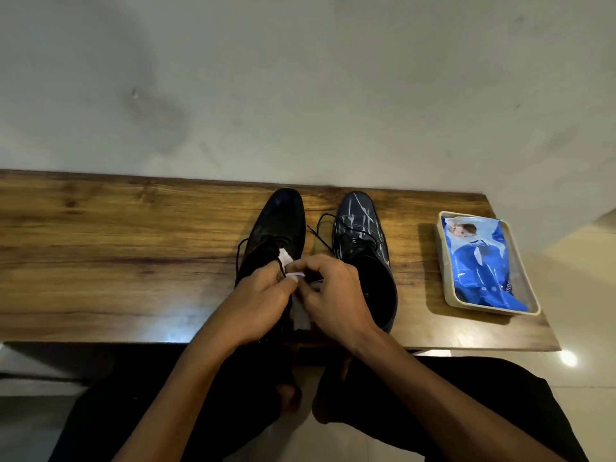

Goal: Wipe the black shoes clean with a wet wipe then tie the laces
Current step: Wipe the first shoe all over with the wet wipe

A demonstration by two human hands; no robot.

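We see two bare forearms reaching in from the lower edge, with no sleeve, watch, ring or band showing on either. Our left hand [263, 295] and right hand [333, 291] are bare too, ungloved. Below them our lap is covered in plain black trousers or shorts, without visible pattern or seam. Between the dark legs our bare feet show, unshod and sockless.

Long wooden bench top [100, 248], brown with dark grain, its far edge set against a pale grey scuffed wall [300, 78]. Light glossy tiled floor [580, 311] beyond the bench's right end, one bright lamp glint [568, 358] below the near right corner.
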